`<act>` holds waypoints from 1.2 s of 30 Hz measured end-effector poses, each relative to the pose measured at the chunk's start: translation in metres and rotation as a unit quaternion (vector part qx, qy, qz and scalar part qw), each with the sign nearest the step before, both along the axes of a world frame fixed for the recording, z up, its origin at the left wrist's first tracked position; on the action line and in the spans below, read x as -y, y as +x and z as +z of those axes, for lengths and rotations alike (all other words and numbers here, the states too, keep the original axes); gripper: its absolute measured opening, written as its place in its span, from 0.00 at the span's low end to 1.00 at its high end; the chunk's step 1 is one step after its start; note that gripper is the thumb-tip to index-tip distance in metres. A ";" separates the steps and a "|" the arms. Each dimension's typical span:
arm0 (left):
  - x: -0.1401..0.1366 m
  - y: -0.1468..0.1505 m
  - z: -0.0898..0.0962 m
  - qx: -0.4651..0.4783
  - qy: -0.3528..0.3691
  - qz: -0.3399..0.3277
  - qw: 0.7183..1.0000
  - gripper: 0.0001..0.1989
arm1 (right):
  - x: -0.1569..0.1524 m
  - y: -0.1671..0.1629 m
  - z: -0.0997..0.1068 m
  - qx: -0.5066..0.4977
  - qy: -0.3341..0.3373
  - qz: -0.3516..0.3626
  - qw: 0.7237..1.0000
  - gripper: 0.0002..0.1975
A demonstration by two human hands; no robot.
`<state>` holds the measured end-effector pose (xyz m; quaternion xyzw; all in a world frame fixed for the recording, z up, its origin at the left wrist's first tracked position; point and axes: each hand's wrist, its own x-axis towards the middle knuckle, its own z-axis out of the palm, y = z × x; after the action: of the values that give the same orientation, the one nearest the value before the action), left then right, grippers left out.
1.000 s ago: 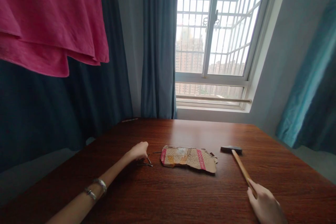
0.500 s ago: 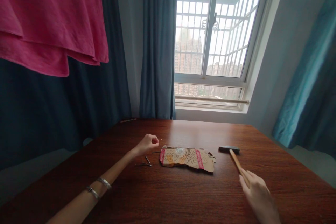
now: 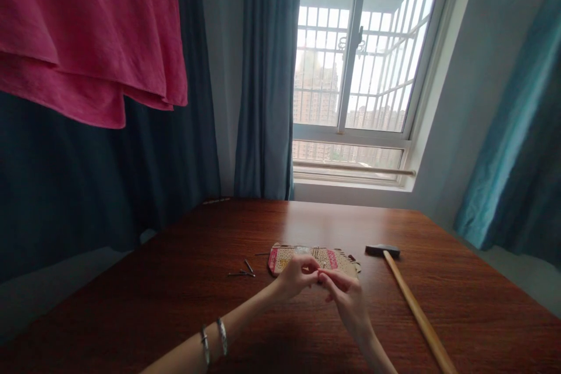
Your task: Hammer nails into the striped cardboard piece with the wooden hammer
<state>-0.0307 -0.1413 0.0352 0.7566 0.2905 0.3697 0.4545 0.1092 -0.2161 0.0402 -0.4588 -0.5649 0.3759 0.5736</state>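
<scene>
My left hand point(image 3: 299, 274) and my right hand point(image 3: 345, 295) meet fingertip to fingertip above the near side of a patterned piece of cardboard point(image 3: 280, 258). Both pinch closed; whatever lies between the fingers is too small to make out. The cardboard has pink bands, dark dots and a ragged edge, and my hands cover part of it. Several nails point(image 3: 246, 272) lie loose on the table to its left. To the right rests a hammer point(image 3: 412, 298) with a dark head and a long wooden handle, untouched by either hand.
The brown wooden table point(image 3: 175, 315) reaches back to the wall below a barred window point(image 3: 350, 70). A pink cloth point(image 3: 96, 35) hangs at the upper left before dark blue curtains point(image 3: 267, 82). Another curtain point(image 3: 512, 128) hangs on the right.
My right hand has let go of the hammer, which now lies on the table, and has come left to my left hand. My left hand has moved right, over the cardboard.
</scene>
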 end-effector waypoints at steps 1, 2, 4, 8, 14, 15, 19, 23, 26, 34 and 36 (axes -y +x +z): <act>0.003 0.001 0.000 0.001 -0.002 -0.004 1.000 0.13 | 0.001 -0.001 -0.002 -0.008 0.000 -0.005 1.000 0.15; 0.006 0.002 0.001 0.000 -0.002 -0.005 1.000 0.13 | 0.001 -0.001 -0.003 -0.014 -0.003 -0.012 1.000 0.15; 0.011 0.002 0.003 -0.006 0.009 0.001 1.000 0.13 | 0.003 0.000 -0.005 -0.022 -0.013 -0.031 0.999 0.15; 0.016 0.004 0.001 -0.005 0.023 0.011 1.000 0.12 | 0.003 0.003 -0.010 -0.037 -0.034 -0.053 0.997 0.14; 0.015 0.005 -0.007 -0.017 0.040 0.022 0.999 0.12 | -0.003 0.006 -0.019 -0.035 -0.064 -0.036 0.997 0.16; 0.014 0.005 -0.008 -0.019 0.046 0.024 0.998 0.11 | -0.004 0.007 -0.021 -0.032 -0.065 -0.033 0.997 0.16; 0.009 0.003 -0.011 -0.018 0.060 0.021 0.998 0.11 | -0.013 0.013 -0.024 -0.012 -0.048 -0.038 0.998 0.16; -0.013 -0.001 -0.008 -0.009 0.079 0.082 0.993 0.09 | -0.043 0.029 -0.025 0.012 -0.020 -0.074 0.997 0.17; -0.042 -0.003 -0.008 0.002 0.079 0.151 0.985 0.12 | -0.074 0.040 -0.028 0.040 -0.003 -0.087 0.995 0.18; -0.093 0.014 -0.029 -0.029 0.059 0.074 0.995 0.27 | -0.123 0.041 -0.052 0.127 0.026 -0.062 0.990 0.11; -0.096 0.017 -0.033 -0.037 0.048 0.045 0.997 0.29 | -0.124 0.041 -0.057 0.140 0.029 -0.055 0.988 0.11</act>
<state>-0.0139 -0.0449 0.0025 0.7772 0.3226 0.3748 0.3892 0.1502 -0.0924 -0.0167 -0.5204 -0.6239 0.2594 0.5222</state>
